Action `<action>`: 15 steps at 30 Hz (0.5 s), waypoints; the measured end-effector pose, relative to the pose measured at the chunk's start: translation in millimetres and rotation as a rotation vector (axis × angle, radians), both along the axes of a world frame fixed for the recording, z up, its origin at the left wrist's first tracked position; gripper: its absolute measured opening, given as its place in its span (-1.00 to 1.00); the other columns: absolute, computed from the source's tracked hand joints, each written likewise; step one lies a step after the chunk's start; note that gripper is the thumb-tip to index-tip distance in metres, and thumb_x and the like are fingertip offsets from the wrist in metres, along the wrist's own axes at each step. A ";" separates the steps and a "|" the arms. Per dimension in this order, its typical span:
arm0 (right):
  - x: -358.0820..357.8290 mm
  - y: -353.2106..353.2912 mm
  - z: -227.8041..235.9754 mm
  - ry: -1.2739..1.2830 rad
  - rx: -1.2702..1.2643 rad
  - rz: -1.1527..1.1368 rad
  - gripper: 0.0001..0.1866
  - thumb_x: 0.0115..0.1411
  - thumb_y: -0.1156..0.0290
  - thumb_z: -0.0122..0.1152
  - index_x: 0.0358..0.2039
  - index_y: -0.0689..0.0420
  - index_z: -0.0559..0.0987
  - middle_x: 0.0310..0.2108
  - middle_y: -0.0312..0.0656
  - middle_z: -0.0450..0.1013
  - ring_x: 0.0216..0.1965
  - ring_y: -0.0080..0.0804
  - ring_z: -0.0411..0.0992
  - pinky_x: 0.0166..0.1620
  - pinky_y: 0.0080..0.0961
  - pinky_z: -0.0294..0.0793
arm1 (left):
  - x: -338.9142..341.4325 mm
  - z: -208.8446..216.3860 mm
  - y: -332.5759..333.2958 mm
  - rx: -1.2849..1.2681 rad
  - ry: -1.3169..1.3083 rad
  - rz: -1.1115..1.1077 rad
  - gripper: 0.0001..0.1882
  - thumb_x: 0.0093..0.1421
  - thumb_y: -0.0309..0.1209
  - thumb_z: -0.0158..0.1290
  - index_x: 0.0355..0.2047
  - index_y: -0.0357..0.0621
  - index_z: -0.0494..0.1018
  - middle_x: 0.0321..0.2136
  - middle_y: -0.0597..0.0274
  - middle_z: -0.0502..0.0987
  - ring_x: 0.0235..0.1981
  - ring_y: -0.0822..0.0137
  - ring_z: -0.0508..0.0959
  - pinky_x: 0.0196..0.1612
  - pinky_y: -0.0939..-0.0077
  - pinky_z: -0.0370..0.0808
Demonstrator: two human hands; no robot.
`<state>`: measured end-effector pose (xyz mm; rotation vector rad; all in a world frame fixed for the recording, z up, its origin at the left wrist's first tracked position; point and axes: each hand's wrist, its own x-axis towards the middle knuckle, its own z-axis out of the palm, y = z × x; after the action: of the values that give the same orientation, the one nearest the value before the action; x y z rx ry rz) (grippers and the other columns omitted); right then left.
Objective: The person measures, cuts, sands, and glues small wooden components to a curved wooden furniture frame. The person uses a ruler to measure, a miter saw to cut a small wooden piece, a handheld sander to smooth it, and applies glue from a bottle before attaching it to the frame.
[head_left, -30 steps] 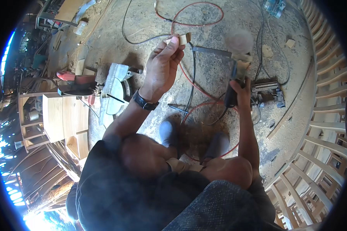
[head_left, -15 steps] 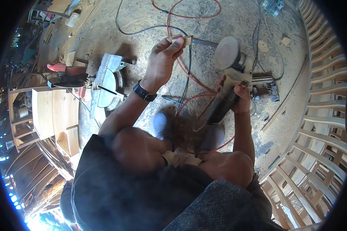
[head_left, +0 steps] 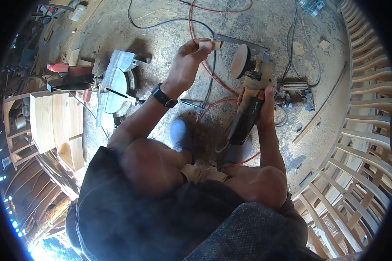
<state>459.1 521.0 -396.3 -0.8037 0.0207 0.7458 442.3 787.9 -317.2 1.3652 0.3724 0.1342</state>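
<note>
My left hand (head_left: pixel 189 63) is closed on a small wood piece (head_left: pixel 216 45), pinched between thumb and fingers above the floor. In my right hand (head_left: pixel 265 106) is an angle grinder (head_left: pixel 244 111) with a round sanding disc (head_left: pixel 241 61), gripped around its dark body. The disc faces left toward the wood piece, with a gap between them. Behind both lies a flat metal square (head_left: pixel 239 41) on the floor. The far side of the wood piece and some fingertips are hidden.
A miter saw (head_left: pixel 117 89) stands on the floor to the left, near a pale wooden cabinet (head_left: pixel 52 124). A red hose (head_left: pixel 222 90) and dark cables (head_left: pixel 292 48) cross the concrete. Curved wooden slats (head_left: pixel 370 104) line the right side. A metal clamp-like tool (head_left: pixel 296 89) lies right of the grinder.
The grinder has tilted and shifted slightly left, its disc now turned more edge-on. My left hand and the wood piece have moved a little right, and the wood has turned.
</note>
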 end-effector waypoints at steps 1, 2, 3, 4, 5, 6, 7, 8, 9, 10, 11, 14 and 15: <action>-1.0 0.7 0.4 -0.037 -0.020 0.018 -0.13 0.28 -0.42 0.00 0.02 0.30 0.47 -0.28 -0.03 0.53 -0.38 -0.19 0.57 -0.32 -0.30 0.60 | -1.4 -0.5 -1.1 -0.006 0.003 0.002 -0.65 0.39 -0.16 0.14 -0.04 -0.20 0.59 -0.13 0.31 0.63 -0.11 0.48 0.48 0.10 0.49 0.36; -2.5 0.6 0.2 -0.074 -0.044 0.033 -0.11 0.28 -0.43 -0.02 0.02 0.30 0.47 -0.27 -0.03 0.53 -0.38 -0.19 0.58 -0.31 -0.29 0.61 | -2.1 1.4 -3.8 0.026 0.027 -0.040 -0.63 0.42 -0.16 0.11 0.01 -0.21 0.56 -0.09 0.30 0.62 -0.04 0.47 0.49 0.15 0.47 0.34; -5.2 2.1 0.1 -0.070 -0.053 0.034 -0.11 0.28 -0.43 -0.02 0.02 0.30 0.47 -0.27 -0.03 0.53 -0.38 -0.19 0.58 -0.31 -0.29 0.61 | -3.3 2.7 -6.6 0.058 0.051 -0.082 -0.61 0.44 -0.17 0.07 0.07 -0.22 0.53 -0.05 0.28 0.60 0.02 0.46 0.50 0.20 0.46 0.31; -8.5 5.2 0.2 -0.034 -0.027 -0.005 -0.21 0.33 -0.33 0.01 -0.01 0.31 0.48 -0.32 0.00 0.55 -0.40 -0.19 0.59 -0.34 -0.29 0.63 | -5.3 3.1 -10.1 0.049 0.054 -0.082 -0.61 0.44 -0.17 0.07 0.07 -0.22 0.53 -0.05 0.28 0.60 0.02 0.46 0.50 0.20 0.46 0.31; -10.0 8.3 0.5 -0.001 0.002 -0.044 -0.30 0.38 -0.22 0.04 -0.04 0.32 0.49 -0.37 0.03 0.56 -0.43 -0.20 0.60 -0.37 -0.29 0.66 | -6.9 4.3 -13.6 0.068 0.062 -0.086 -0.59 0.43 -0.15 0.07 0.06 -0.23 0.55 -0.06 0.30 0.61 0.01 0.46 0.49 0.19 0.47 0.30; -10.6 9.9 -0.5 -0.001 -0.004 -0.042 -0.30 0.38 -0.22 0.04 -0.04 0.32 0.49 -0.37 0.03 0.56 -0.43 -0.20 0.60 -0.37 -0.29 0.66 | -8.0 4.3 -16.8 0.087 0.070 -0.089 -0.57 0.43 -0.13 0.07 0.05 -0.24 0.56 -0.08 0.32 0.61 -0.01 0.47 0.48 0.18 0.48 0.28; -11.1 11.1 -2.5 0.000 -0.015 -0.057 -0.31 0.37 -0.21 0.06 -0.03 0.31 0.48 -0.37 0.02 0.56 -0.44 -0.20 0.59 -0.39 -0.29 0.66 | -8.5 3.0 -19.3 0.081 0.071 -0.087 -0.57 0.43 -0.13 0.07 0.05 -0.24 0.56 -0.08 0.32 0.61 -0.01 0.47 0.48 0.18 0.48 0.28; -11.3 12.5 -3.6 0.001 -0.023 -0.070 -0.32 0.37 -0.20 0.08 -0.01 0.30 0.48 -0.37 0.02 0.56 -0.44 -0.20 0.59 -0.40 -0.30 0.65 | -9.1 2.6 -20.9 0.079 0.069 -0.093 -0.58 0.43 -0.13 0.08 0.04 -0.24 0.57 -0.10 0.33 0.62 -0.02 0.48 0.48 0.17 0.50 0.29; -11.0 13.0 -3.5 0.002 -0.026 -0.068 -0.32 0.37 -0.20 0.08 -0.01 0.30 0.48 -0.37 0.02 0.56 -0.44 -0.20 0.59 -0.40 -0.30 0.65 | -9.8 2.1 -22.5 0.076 0.067 -0.098 -0.58 0.43 -0.13 0.08 0.04 -0.23 0.58 -0.12 0.33 0.62 -0.03 0.49 0.47 0.15 0.51 0.29; -10.7 13.2 -3.1 -0.025 -0.029 -0.068 -0.33 0.36 -0.18 0.09 -0.01 0.30 0.48 -0.38 0.01 0.56 -0.45 -0.20 0.59 -0.41 -0.30 0.65 | -10.6 2.9 -24.3 0.073 0.068 -0.096 -0.58 0.43 -0.13 0.08 0.04 -0.23 0.58 -0.12 0.33 0.62 -0.03 0.49 0.47 0.15 0.51 0.29; -10.8 13.8 -2.4 -0.051 -0.031 -0.070 -0.34 0.36 -0.17 0.10 -0.02 0.30 0.48 -0.38 0.01 0.55 -0.46 -0.20 0.59 -0.42 -0.31 0.65 | -11.4 4.8 -25.9 0.089 0.077 -0.100 -0.58 0.42 -0.13 0.09 0.04 -0.23 0.59 -0.13 0.33 0.63 -0.04 0.50 0.47 0.15 0.52 0.30; -12.1 16.5 3.1 -0.064 -0.064 -0.102 -0.36 0.36 -0.16 0.11 -0.03 0.30 0.49 -0.40 0.00 0.55 -0.46 -0.21 0.59 -0.42 -0.32 0.65 | -12.4 3.2 -27.5 0.101 0.086 -0.099 -0.60 0.41 -0.14 0.11 0.03 -0.21 0.60 -0.15 0.33 0.65 -0.05 0.51 0.48 0.16 0.52 0.31; -12.4 17.1 3.5 -0.063 -0.064 -0.100 -0.36 0.36 -0.16 0.11 -0.03 0.30 0.49 -0.40 0.00 0.55 -0.46 -0.21 0.59 -0.42 -0.32 0.65 | -12.6 2.0 -27.3 0.099 0.083 -0.096 -0.61 0.41 -0.15 0.11 0.02 -0.20 0.61 -0.15 0.33 0.65 -0.05 0.52 0.48 0.16 0.52 0.31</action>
<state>446.7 538.1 -392.8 -0.8810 0.0281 0.6272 429.7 760.6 -315.2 1.4871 0.3725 0.0166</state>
